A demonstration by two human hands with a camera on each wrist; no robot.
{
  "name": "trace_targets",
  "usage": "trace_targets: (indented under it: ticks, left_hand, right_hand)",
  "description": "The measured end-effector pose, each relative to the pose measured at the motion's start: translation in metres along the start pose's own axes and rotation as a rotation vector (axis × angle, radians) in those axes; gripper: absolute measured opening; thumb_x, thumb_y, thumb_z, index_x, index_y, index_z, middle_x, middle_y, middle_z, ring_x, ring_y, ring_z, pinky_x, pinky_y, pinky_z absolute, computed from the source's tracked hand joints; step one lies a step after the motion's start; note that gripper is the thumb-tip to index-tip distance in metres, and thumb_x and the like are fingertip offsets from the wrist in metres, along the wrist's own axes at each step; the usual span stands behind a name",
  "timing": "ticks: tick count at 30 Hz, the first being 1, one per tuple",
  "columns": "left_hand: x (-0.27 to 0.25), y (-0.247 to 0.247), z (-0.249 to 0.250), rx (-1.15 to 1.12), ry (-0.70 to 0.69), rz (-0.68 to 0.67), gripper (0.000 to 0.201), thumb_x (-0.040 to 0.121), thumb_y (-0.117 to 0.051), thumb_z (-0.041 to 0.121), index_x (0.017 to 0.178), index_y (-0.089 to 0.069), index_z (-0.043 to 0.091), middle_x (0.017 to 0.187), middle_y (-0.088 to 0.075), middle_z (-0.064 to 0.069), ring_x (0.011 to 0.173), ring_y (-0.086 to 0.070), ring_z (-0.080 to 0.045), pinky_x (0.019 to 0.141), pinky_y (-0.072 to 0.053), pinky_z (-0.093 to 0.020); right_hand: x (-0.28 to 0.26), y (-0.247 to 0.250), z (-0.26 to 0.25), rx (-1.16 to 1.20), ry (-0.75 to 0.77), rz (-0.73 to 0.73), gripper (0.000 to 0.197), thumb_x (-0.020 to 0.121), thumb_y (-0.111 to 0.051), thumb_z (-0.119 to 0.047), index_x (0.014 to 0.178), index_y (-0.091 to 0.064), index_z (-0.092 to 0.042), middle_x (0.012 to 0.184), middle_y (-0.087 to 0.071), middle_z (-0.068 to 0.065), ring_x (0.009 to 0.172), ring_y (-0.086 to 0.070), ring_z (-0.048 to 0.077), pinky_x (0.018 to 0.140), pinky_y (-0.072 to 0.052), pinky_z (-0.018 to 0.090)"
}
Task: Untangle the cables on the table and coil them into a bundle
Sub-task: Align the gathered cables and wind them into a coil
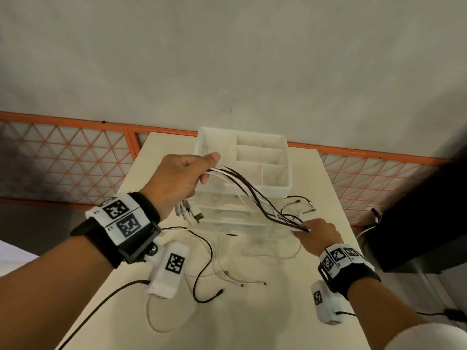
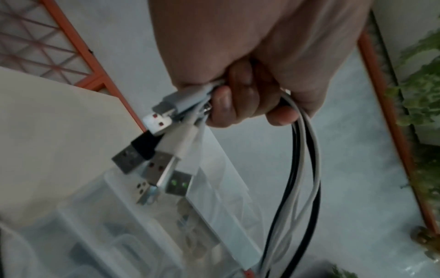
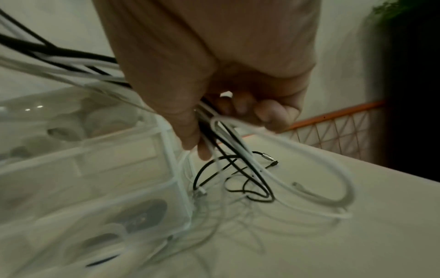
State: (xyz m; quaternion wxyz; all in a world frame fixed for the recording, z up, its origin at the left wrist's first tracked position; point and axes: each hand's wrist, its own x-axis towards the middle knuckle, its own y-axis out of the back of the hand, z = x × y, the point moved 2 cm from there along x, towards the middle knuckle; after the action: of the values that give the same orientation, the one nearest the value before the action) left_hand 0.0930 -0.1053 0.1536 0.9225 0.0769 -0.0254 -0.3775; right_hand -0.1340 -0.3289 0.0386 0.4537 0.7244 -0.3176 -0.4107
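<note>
Left hand (image 1: 177, 183) gripping cables (image 1: 252, 193) at plug ends | right hand (image 1: 318, 236) pinching strands lower-right | span running diagonally between hands, tails trailing on bench (image 1: 265, 311)

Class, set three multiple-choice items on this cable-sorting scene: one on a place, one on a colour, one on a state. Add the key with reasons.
1. Where does the clear plastic drawer unit stand?
A. on the cream table
B. on the floor
C. on a chair

2. What colours are the gathered cables strung between both hands?
A. red and blue
B. black and white
C. all green

3. What is the left hand doing?
A. lying flat on the table
B. gripping the cables near their USB plugs
C. hanging idle

Key: 1 A, it rests on the tabletop; 2 B, only black and white strands show; 3 B, fingers curl round them while the right hand holds the other end.
</note>
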Motion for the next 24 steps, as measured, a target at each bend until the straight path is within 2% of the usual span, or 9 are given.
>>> trace_targets:
  ticks: [3, 6, 9, 12, 16, 17, 19, 21, 24]
  left_hand:
    - [-0.004, 0.003, -0.001, 0.244, -0.036, -0.051, 0.052, 0.085, -0.068, 0.05, 0.049, -0.055, 0.015, 0.052, -0.034, -0.01, 0.042, -0.024, -0.016, 0.041, -0.029, -0.016]
    - [-0.007, 0.01, -0.006, 0.576, -0.045, -0.12, 0.054, 0.086, -0.062, 0.056, 0.053, -0.058, 0.014, 0.041, -0.034, 0.003, 0.032, -0.026, -0.009, 0.038, -0.027, -0.012]
    - [-0.008, 0.018, -0.015, 0.79, 0.008, -0.144, 0.057, 0.088, -0.054, 0.062, 0.056, -0.059, 0.015, 0.039, -0.039, 0.005, 0.03, -0.032, -0.006, 0.042, -0.029, -0.019]
    - [-0.007, 0.019, -0.025, 0.893, 0.055, -0.131, 0.061, 0.091, -0.047, 0.062, 0.061, -0.056, 0.01, 0.046, -0.044, 0.003, 0.04, -0.04, -0.008, 0.048, -0.03, -0.024]
    - [-0.007, 0.016, -0.044, 0.947, 0.123, -0.178, 0.062, 0.096, -0.036, 0.06, 0.069, -0.049, 0.006, 0.064, -0.051, -0.008, 0.057, -0.046, -0.02, 0.059, -0.037, -0.031]
    - [-0.008, 0.015, -0.047, 0.91, 0.136, -0.177, 0.061, 0.097, -0.036, 0.058, 0.07, -0.051, 0.005, 0.065, -0.052, -0.008, 0.058, -0.047, -0.02, 0.06, -0.038, -0.031]
    - [-0.011, 0.012, -0.051, 0.813, 0.137, -0.153, 0.058, 0.098, -0.038, 0.054, 0.071, -0.056, 0.006, 0.063, -0.055, -0.003, 0.058, -0.048, -0.017, 0.057, -0.037, -0.027]
    - [-0.014, 0.006, -0.052, 0.758, 0.104, -0.136, 0.051, 0.099, -0.041, 0.05, 0.069, -0.058, 0.013, 0.063, -0.055, 0.0, 0.059, -0.05, -0.014, 0.056, -0.035, -0.025]
    - [-0.016, -0.004, -0.055, 0.719, 0.044, -0.127, 0.049, 0.1, -0.042, 0.048, 0.072, -0.062, 0.014, 0.07, -0.061, 0.0, 0.066, -0.054, -0.016, 0.061, -0.038, -0.025]
  right_hand:
    - [0.015, 0.014, 0.006, 0.104, -0.108, 0.073, 0.02, 0.091, -0.057, -0.034, 0.088, -0.07, -0.02, 0.089, -0.07, 0.007, 0.079, -0.062, 0.029, 0.069, -0.048, 0.03]
    - [0.028, 0.045, 0.004, 0.25, -0.154, 0.19, 0.018, 0.088, -0.05, -0.022, 0.08, -0.065, -0.015, 0.081, -0.068, 0.01, 0.074, -0.066, 0.031, 0.071, -0.06, 0.039]
    - [0.035, 0.073, -0.001, 0.37, -0.136, 0.318, 0.017, 0.092, -0.05, -0.024, 0.089, -0.063, -0.014, 0.081, -0.067, 0.009, 0.074, -0.066, 0.032, 0.065, -0.059, 0.041]
    - [0.034, 0.084, -0.008, 0.517, -0.099, 0.503, 0.033, 0.095, -0.053, -0.049, 0.099, -0.063, -0.018, 0.086, -0.068, 0.008, 0.076, -0.066, 0.033, 0.067, -0.056, 0.036]
    - [0.022, 0.077, -0.013, 0.675, 0.017, 0.63, 0.019, 0.094, -0.065, -0.039, 0.099, -0.062, -0.021, 0.081, -0.063, -0.001, 0.08, -0.059, 0.025, 0.062, -0.041, 0.03]
    - [0.023, 0.068, -0.011, 0.712, 0.036, 0.603, 0.009, 0.093, -0.067, -0.032, 0.097, -0.061, -0.026, 0.083, -0.066, -0.005, 0.082, -0.062, 0.023, 0.062, -0.046, 0.03]
    - [0.03, 0.045, -0.001, 0.709, 0.036, 0.468, 0.022, 0.088, -0.067, -0.018, 0.098, -0.059, -0.036, 0.101, -0.073, -0.005, 0.093, -0.067, 0.022, 0.074, -0.055, 0.034]
    - [0.032, 0.019, 0.011, 0.552, 0.007, 0.273, 0.041, 0.085, -0.071, -0.015, 0.118, -0.059, -0.036, 0.125, -0.068, 0.0, 0.109, -0.065, 0.027, 0.089, -0.051, 0.035]
    - [0.027, -0.016, 0.022, 0.284, -0.053, -0.01, 0.067, 0.085, -0.068, -0.018, 0.146, -0.045, -0.031, 0.137, -0.062, 0.005, 0.125, -0.057, 0.031, 0.104, -0.045, 0.035]
